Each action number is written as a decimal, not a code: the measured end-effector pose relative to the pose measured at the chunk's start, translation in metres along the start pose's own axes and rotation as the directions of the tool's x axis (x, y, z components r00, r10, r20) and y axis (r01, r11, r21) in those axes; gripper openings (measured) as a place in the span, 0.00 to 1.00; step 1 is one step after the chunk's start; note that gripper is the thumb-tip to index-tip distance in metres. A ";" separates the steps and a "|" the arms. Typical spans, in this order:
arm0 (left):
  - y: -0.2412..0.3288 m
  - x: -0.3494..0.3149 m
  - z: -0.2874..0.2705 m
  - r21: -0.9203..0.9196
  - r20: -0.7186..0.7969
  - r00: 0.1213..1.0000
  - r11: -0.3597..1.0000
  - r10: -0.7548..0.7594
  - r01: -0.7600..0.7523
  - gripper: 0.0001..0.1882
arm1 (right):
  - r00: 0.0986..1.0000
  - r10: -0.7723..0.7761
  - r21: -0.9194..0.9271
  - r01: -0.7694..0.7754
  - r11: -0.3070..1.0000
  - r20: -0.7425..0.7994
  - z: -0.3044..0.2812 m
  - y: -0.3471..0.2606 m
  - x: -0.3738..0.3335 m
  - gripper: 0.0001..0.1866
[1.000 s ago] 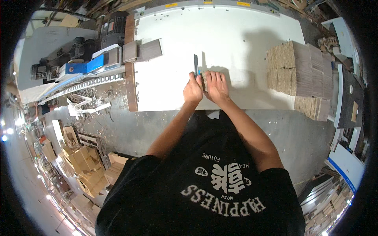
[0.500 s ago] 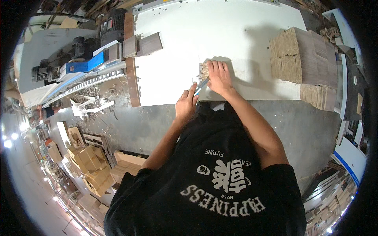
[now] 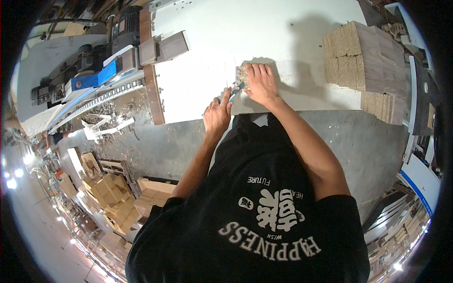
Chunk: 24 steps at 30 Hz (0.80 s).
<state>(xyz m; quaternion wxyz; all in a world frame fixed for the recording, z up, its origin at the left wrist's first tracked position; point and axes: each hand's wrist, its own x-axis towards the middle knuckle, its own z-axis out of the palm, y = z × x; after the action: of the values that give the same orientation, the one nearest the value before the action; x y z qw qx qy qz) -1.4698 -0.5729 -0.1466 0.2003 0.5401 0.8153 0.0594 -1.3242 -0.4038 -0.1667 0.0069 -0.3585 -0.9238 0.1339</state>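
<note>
Right hand lies flat, fingers spread and pressing down on a small block of chipboard pieces, rough speckled edges showing just past the fingertips on the left. Left hand is curled shut around a slim tool with a blue handle; its tip pokes out above the thumb and meets the near edge of the block, just beside the right hand's thumb. All this sits at the near rim of the white desk, smooth and matt, with a brown wooden strip down its left side. Well beyond the right fingers, a tall stack of chipboard panels with coarse, grainy edges, and a lower stack beside it. Far off past the left fingers, a dark wood-veneer board lies at the desk's corner. Below, grey floor littered with shavings.
</note>
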 end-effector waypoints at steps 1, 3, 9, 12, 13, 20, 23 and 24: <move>-0.001 0.003 -0.002 -0.011 -0.022 1.000 1.000 0.016 -0.016 0.27 | 1.000 -0.003 0.010 0.003 1.000 0.009 -0.001 0.000 0.000 0.51; -0.002 0.009 -0.002 -0.021 -0.039 0.999 0.999 0.029 -0.030 0.27 | 1.000 -0.001 0.021 0.001 1.000 -0.001 0.001 0.001 0.001 0.50; -0.005 0.041 -0.007 -0.001 -0.175 0.983 0.999 0.051 -0.052 0.23 | 0.999 0.002 0.034 0.000 0.999 -0.044 0.006 0.000 0.002 0.48; -0.006 0.044 -0.007 -0.001 -0.130 0.990 0.998 0.057 -0.058 0.24 | 0.999 0.010 0.047 -0.008 0.999 -0.033 0.005 0.000 0.002 0.48; -0.007 0.044 -0.007 0.000 -0.132 0.990 0.998 0.058 -0.059 0.24 | 1.000 0.016 0.053 -0.014 0.999 -0.026 0.004 0.000 0.002 0.49; -0.014 0.045 -0.005 0.034 -0.160 0.982 0.995 0.100 -0.096 0.24 | 1.000 0.015 0.007 -0.015 1.000 -0.010 0.000 -0.001 0.002 0.48; -0.011 0.053 -0.008 0.032 -0.171 0.978 0.993 0.120 -0.116 0.23 | 0.999 0.014 0.032 -0.015 0.999 0.032 0.001 0.001 0.002 0.51; -0.009 0.059 -0.010 0.015 -0.165 0.979 0.993 0.117 -0.116 0.23 | 0.999 0.017 0.020 -0.018 1.000 0.033 0.002 0.001 0.002 0.51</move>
<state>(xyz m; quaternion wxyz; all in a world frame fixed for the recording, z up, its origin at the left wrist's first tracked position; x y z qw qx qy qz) -1.5010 -0.5221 -0.1552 0.1265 0.5805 0.7964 0.1135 -1.3252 -0.4024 -0.1692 -0.0060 -0.3641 -0.9193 0.1492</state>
